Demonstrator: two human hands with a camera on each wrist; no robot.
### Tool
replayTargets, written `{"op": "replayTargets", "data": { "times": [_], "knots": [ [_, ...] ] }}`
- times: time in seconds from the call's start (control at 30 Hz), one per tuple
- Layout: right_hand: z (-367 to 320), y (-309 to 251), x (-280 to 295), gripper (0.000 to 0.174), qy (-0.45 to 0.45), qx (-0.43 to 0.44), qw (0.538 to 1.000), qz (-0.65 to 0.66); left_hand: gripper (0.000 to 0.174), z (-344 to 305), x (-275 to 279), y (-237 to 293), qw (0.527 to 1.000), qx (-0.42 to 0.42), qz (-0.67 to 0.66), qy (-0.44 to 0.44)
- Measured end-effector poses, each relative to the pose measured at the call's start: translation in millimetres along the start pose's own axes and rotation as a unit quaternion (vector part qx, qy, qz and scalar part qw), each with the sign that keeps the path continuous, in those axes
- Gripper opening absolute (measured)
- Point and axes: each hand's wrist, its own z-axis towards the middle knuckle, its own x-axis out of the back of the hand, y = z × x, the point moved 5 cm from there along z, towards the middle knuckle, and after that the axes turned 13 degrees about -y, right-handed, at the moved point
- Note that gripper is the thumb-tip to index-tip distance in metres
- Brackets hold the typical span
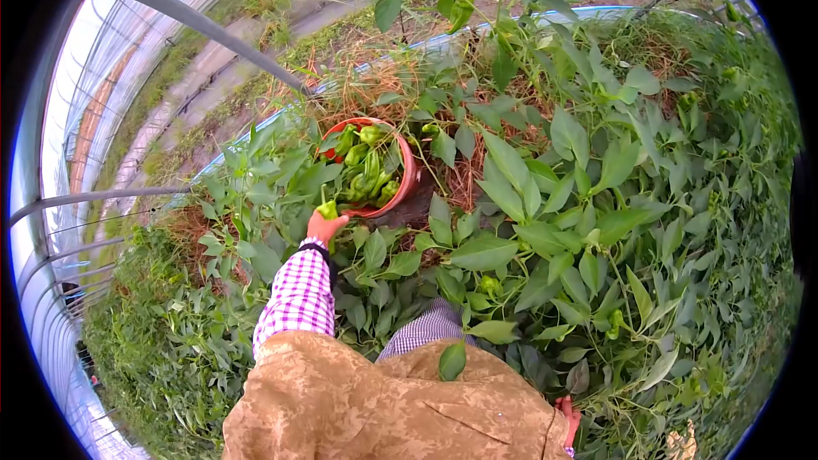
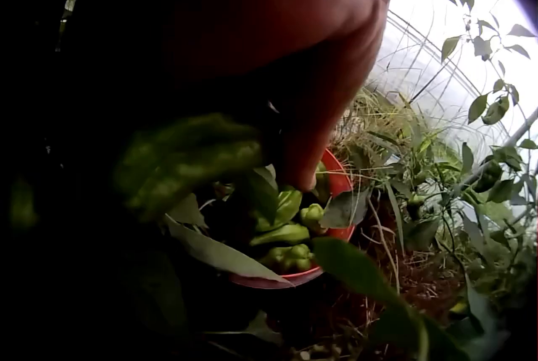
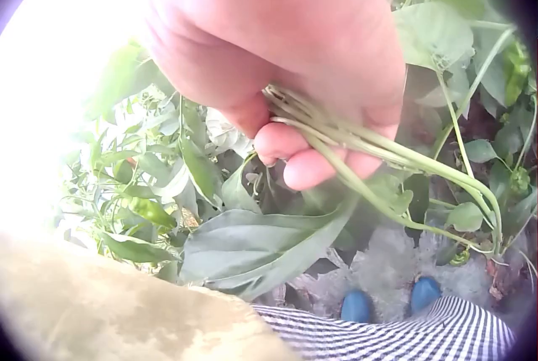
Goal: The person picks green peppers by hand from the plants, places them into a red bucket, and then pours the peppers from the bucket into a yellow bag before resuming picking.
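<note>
At the left side of an orange-red bucket (image 1: 411,172), my left hand (image 1: 326,227) holds a green pepper (image 1: 327,209), its stem pointing up. The left wrist view shows this pepper (image 2: 189,163) in dark shadow under the hand, with the thumb near the bucket's rim (image 2: 338,189). Inside the bucket lies a heap of green peppers (image 1: 366,175). Low by my right side, my right hand (image 1: 569,420) is partly hidden by the brown apron. In the right wrist view its fingers curl round several thin green stems (image 3: 420,163), with a broad leaf below.
Dense pepper plants (image 1: 545,230) surround me, with some peppers hanging, such as one pepper (image 1: 461,10) at the top. Dry straw (image 1: 464,170) lies beside the bucket. A metal pipe (image 1: 196,25) slants across the upper left. My blue shoes (image 3: 356,305) stand on pale ground sheeting.
</note>
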Motion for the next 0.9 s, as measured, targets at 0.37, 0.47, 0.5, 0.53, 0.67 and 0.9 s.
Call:
{"op": "replayTargets", "data": {
  "times": [0.37,0.47,0.5,0.53,0.67,0.9],
  "knots": [
    [10.7,7.5,1.2,0.029,-0.001,-0.009,1.0,0.013,0.04,-28.8,-15.7,142.4,0.951,0.118,-0.276,-0.075],
    [7.5,-1.0,-6.0,0.029,-0.007,-0.008,0.999,0.034,0.031,-7.7,-37.5,168.0,0.933,0.1,-0.332,-0.096],
    [6.7,-5.2,-10.4,0.029,-0.006,-0.009,0.999,0.045,0.03,4.7,-45.8,166.6,0.919,0.104,-0.367,-0.104],
    [5.4,-6.8,-11.8,0.029,-0.002,-0.008,0.999,0.047,0.025,24.2,-53.3,155.1,0.903,0.114,-0.4,-0.108],
    [0.5,-7.4,-13.2,0.028,-0.006,-0.009,0.998,0.056,0.06,53.6,-58.5,122.2,0.917,0.17,-0.359,0.037],
    [-25.4,-23.8,-26.5,0.031,0.064,0.071,0.991,0.097,0.025,-45.7,-108.5,231.1,0.968,-0.031,-0.15,-0.199]
  ]
}}
